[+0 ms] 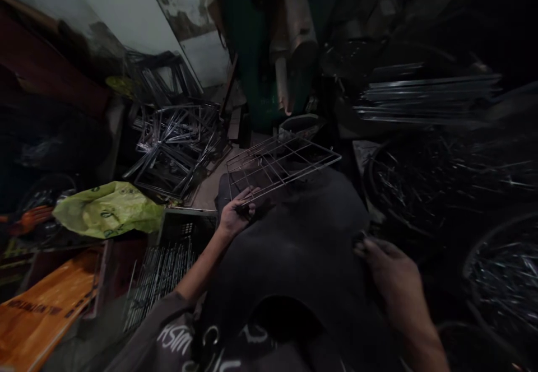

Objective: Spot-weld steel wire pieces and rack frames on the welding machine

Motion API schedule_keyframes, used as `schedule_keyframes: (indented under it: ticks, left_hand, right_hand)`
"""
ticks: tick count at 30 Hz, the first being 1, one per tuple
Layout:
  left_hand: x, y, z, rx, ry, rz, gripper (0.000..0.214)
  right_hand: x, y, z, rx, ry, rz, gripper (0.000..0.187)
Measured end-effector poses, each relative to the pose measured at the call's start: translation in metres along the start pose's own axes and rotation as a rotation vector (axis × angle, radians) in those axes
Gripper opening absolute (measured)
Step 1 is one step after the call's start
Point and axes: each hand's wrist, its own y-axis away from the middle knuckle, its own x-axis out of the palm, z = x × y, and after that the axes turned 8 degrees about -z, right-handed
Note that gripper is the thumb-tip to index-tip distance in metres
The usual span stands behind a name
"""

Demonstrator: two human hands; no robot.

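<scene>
A rectangular wire rack (pixel 281 184) with thin crossing rods is tilted above my dark-clad lap, below the green machine. My left hand (pixel 237 214) holds it at its near left corner, with some fingers reaching under the wires and something dark at the palm. Out to the right, beside my knee, my right hand (pixel 390 263) is closed, thumb and fingertips pinched together. A small dark patch shows at those fingertips, too dim to make out.
Metal frames (pixel 180 148) lie heaped at left. A crate of wire racks (pixel 162 271), a yellow-green sack (pixel 109 209) and an orange bag (pixel 50 310) sit nearby. Another person's orange-gloved hand (pixel 36 217) shows far left. Right stand basins of metal rods (pixel 508 274). Ahead is a green machine (pixel 239 41).
</scene>
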Motion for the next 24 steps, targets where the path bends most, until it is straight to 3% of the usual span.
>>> schedule_keyframes:
  ticks: [2,5,9,11,14,17,20,24]
  left_hand:
    - [-0.003,0.002,-0.003,0.000,0.027,0.009,0.063]
    - [-0.009,0.006,-0.009,0.012,0.055,-0.009,0.063]
    - [-0.009,0.012,-0.018,0.053,0.081,-0.038,0.064]
    - [-0.005,0.014,-0.021,0.066,0.103,-0.038,0.064]
    - [0.003,0.017,-0.024,0.067,0.143,-0.044,0.062]
    - [0.009,0.020,-0.027,0.064,0.172,-0.067,0.060]
    - [0.010,0.021,-0.029,0.072,0.182,-0.095,0.057]
    - [0.009,0.020,-0.031,0.088,0.198,-0.122,0.055]
  right_hand:
    - [0.008,-0.010,-0.003,0.031,-0.006,0.061,0.054]
    - [0.004,-0.027,-0.005,-0.038,0.109,0.133,0.049]
    - [-0.001,-0.050,0.031,0.037,-0.079,0.245,0.047]
    - [0.016,-0.061,0.067,0.063,-0.296,0.293,0.045]
    - [0.061,-0.075,0.124,0.118,-0.587,0.339,0.048]
    - [0.099,-0.084,0.164,0.177,-0.813,0.415,0.057]
    - [0.117,-0.085,0.177,0.188,-0.922,0.483,0.063]
    - [0.121,-0.084,0.170,0.140,-0.910,0.561,0.060]
